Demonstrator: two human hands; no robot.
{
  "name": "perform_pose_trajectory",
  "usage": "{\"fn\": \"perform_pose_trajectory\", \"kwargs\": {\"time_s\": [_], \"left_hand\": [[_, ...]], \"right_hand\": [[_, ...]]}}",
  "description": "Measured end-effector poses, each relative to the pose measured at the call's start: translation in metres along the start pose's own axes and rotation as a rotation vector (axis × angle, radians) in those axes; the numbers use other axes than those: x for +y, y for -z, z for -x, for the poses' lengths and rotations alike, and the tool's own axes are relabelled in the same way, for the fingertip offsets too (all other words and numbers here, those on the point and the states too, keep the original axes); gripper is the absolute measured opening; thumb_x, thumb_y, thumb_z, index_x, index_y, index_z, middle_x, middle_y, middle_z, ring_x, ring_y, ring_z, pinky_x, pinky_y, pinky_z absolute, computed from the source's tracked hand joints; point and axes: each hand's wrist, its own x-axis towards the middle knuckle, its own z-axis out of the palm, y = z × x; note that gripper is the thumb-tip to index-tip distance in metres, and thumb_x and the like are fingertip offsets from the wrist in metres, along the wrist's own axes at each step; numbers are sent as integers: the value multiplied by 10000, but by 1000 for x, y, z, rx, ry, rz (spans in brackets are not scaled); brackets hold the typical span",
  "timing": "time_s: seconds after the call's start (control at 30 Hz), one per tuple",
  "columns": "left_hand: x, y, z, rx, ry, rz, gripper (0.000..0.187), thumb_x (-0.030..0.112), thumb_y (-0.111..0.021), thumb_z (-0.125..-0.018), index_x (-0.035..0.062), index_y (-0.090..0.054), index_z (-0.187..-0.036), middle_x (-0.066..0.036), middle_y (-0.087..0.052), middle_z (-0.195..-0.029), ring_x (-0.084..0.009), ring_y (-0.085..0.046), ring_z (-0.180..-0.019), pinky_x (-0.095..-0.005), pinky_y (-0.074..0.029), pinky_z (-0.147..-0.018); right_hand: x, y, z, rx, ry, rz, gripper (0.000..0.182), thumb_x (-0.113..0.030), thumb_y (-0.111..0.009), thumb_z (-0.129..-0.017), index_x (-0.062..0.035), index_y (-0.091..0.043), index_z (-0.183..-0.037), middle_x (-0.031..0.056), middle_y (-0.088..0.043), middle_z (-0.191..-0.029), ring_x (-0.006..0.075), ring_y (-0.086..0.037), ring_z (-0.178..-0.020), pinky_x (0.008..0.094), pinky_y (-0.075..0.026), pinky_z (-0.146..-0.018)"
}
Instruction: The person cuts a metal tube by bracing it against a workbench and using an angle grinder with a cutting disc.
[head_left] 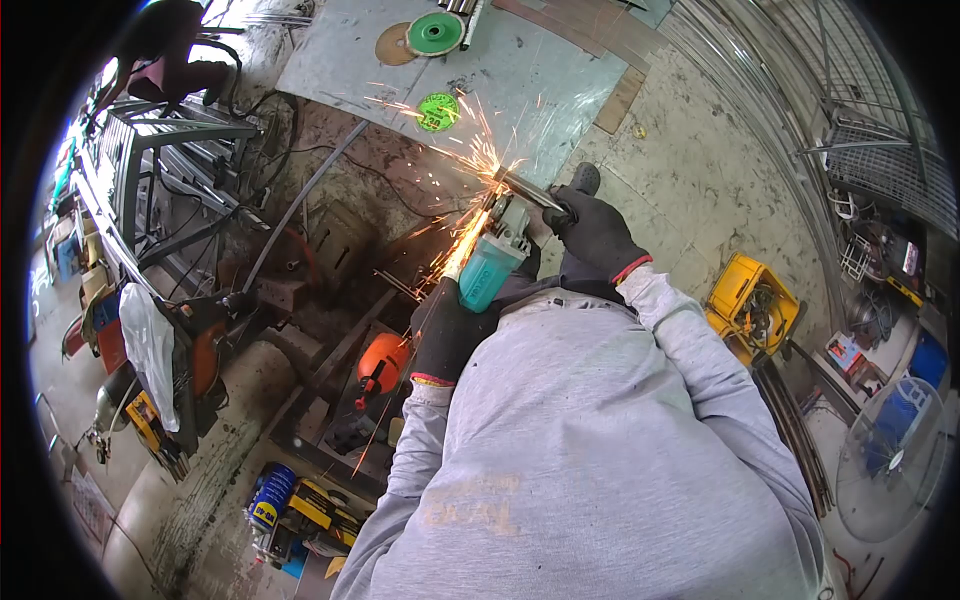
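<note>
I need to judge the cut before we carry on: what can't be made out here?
All in the head view:
Grinder's disc: masked by sparks.
Metal piece's tip: lost in spark glare.
Left hand's fingertips: hidden by the grinder.
Other person: in shadow, cut off by the top edge.
Lime-green disc's fine print: too small.

"Hidden bits?"
"Rear of the teal angle grinder (487,272), under my black-gloved left hand (452,332). Its wheel's lost in orange sparks (484,165)."
"Grey metal bar (530,189)?"
"One end's in glare, the other's covered by my black-gloved right hand (597,236)."
"Edges?"
"Dark-clothed person (165,52), top left, cut off. Neon-green round disc (437,112): small print unreadable."
</note>
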Motion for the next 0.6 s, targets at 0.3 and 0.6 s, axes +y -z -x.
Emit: {"fn": "perform_pose_trajectory", "kwargs": {"time_s": [0.3, 0.6], "left_hand": [[7, 6, -1, -80, 84, 38, 636, 383, -916, -816, 56, -683, -1310, -222, -805, -1035, -445, -784, -963, -523, -610, -804], [3, 0, -1, 4, -5, -10, 601, 357, -922, -818, 52, -697, -1284, -216, -805, -1016, -451, -782, -963, -513, -612, -808]], "right_hand": [[-3, 1, 2, 0, 5, 6, 449, -420, -706, -1052, -166, -750, -1420, 181, -810, -1209, 386, -788, -1094, 457, -618, -937], [-10, 6, 5, -31, -48, 11, 467, -428, -716, -1056, -159, -739, -1438, 177, -809, -1233, 385, -785, -1114, 453, -615, -955]]}}
